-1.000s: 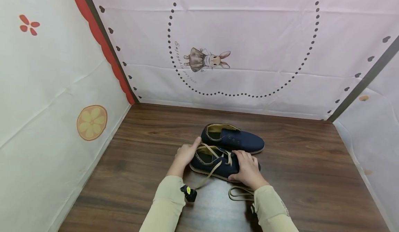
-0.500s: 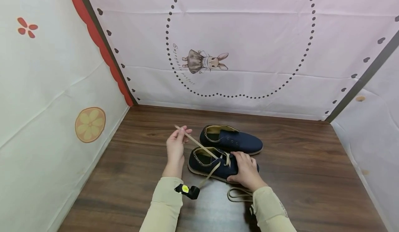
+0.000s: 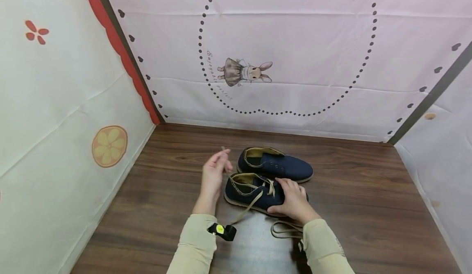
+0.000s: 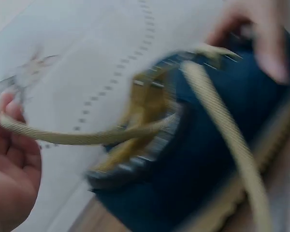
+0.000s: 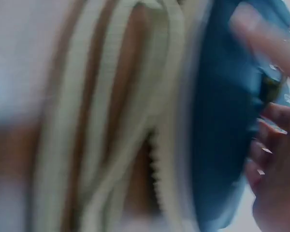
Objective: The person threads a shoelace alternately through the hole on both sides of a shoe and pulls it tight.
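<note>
The nearer navy canvas shoe stands on the floor, its toe to the right, with a beige shoelace threaded through its upper eyelets. My left hand, by the heel, pinches one lace end; in the left wrist view that lace runs taut-looking across the shoe opening. The other lace end hangs over the near side of the shoe to the floor. Over the front of the same shoe, my right hand grips it from above, thumb on the near side. Behind it stands a second navy shoe, its eyelets bare.
A second beige lace lies looped on the floor beside the right wrist. Dark wood-grain floor surrounds the shoes. A white printed cloth wall rises behind them, with more white walls at both sides.
My left hand took the lace end from the shoe opening and drew it left and upward; it has since shifted slightly right, nearer the heel. My right hand has stayed on the shoe.
</note>
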